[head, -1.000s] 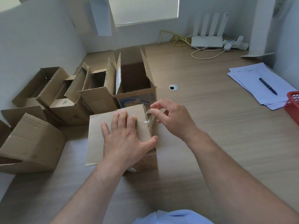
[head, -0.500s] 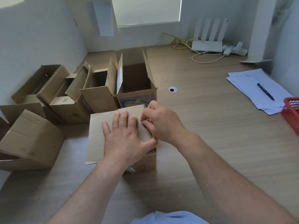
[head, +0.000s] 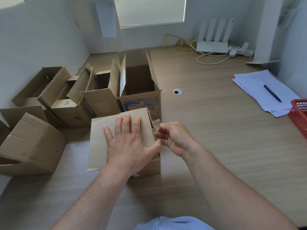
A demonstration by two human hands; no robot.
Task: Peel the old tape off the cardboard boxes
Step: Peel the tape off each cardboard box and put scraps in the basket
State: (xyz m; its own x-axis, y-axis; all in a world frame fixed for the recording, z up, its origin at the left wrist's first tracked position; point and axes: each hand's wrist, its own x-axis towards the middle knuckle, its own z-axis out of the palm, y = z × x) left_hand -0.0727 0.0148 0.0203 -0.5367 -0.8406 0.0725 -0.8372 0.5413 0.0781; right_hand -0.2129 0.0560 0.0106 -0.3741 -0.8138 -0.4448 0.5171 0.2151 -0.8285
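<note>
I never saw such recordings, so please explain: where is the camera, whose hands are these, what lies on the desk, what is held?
No machine: a person works with bare hands, filmed by a camera worn on the head. The left hand presses flat on the nearest cardboard box. The right hand pinches old tape at that box's right edge. Behind it stand open boxes on the desk; at the right lie papers with a pen and a red basket.

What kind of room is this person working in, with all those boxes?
Probably an office or home study. The work happens on a wooden desk with a cable hole, a white router with cables sits by the wall, and a stack of lined papers with a pen lies at the right.
</note>
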